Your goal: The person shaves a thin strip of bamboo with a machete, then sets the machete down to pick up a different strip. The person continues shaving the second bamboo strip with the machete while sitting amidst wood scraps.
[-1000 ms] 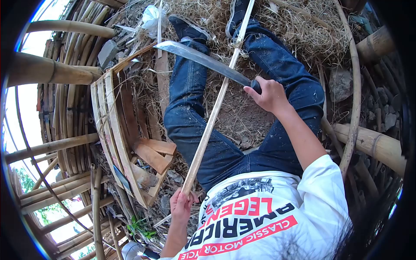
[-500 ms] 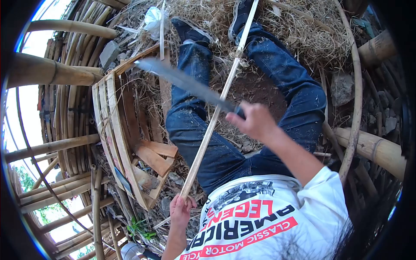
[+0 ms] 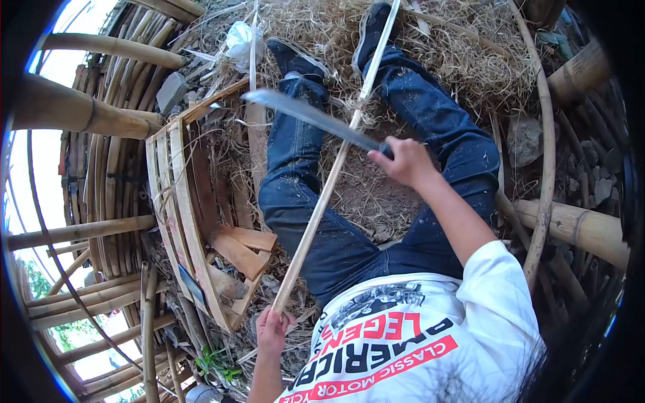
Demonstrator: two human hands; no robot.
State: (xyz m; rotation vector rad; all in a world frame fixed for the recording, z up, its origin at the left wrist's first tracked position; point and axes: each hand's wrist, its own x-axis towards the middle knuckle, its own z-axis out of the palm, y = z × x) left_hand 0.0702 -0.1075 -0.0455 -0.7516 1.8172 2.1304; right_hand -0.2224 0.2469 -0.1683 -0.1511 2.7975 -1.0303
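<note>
My left hand (image 3: pixel 272 329) is closed round the lower end of a long, pale bamboo strip (image 3: pixel 316 218), beside the hem of the white shirt. The strip runs up between my legs, past the dark shoe at the top. My right hand (image 3: pixel 405 161) grips the dark handle of a long knife (image 3: pixel 306 115), whose blade points left and crosses the strip at about knee height. Whether the blade touches the strip I cannot tell. Curled shavings cling to the strip just above the blade.
A slatted wooden crate (image 3: pixel 178 195) with a phone-like dark object (image 3: pixel 191 285) on it lies to the left. Thick bamboo poles (image 3: pixel 101 114) stand beyond it. Dry shavings (image 3: pixel 463 60) cover the ground near my feet. A white plastic bag (image 3: pixel 240 44) lies at the top.
My right hand has moved up and slightly right with the knife, so the blade crosses the strip farther up. My left hand still holds the strip's lower end, slightly lower in view.
</note>
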